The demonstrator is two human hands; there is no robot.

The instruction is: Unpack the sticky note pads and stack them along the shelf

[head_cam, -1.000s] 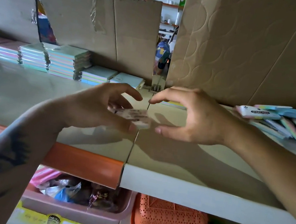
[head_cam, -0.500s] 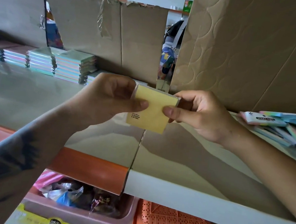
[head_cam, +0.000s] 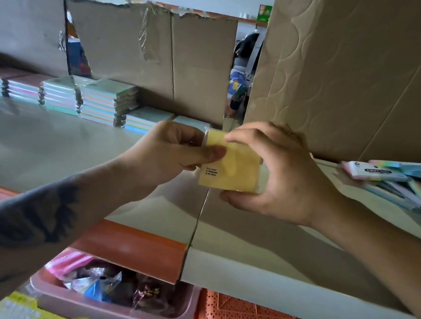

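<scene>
Two hands meet over the seam of the shelf [head_cam: 44,153], both holding one yellow sticky note pad [head_cam: 232,169] upright in the air above it. The left hand [head_cam: 175,152] reaches in from the lower left, thumb pressed flat on the pad's upper left face with the fingers curled behind. The right hand [head_cam: 279,173] arches over from the right, forefinger hooked on the top edge and thumb under the bottom edge, so the pad is pinched between them. Half a second ago the right hand held only the pad's right edge by the thumb; it has since closed over top and bottom. Stacked pastel pads [head_cam: 104,102] sit along the back left, and loose packs [head_cam: 401,184] lie far right.
</scene>
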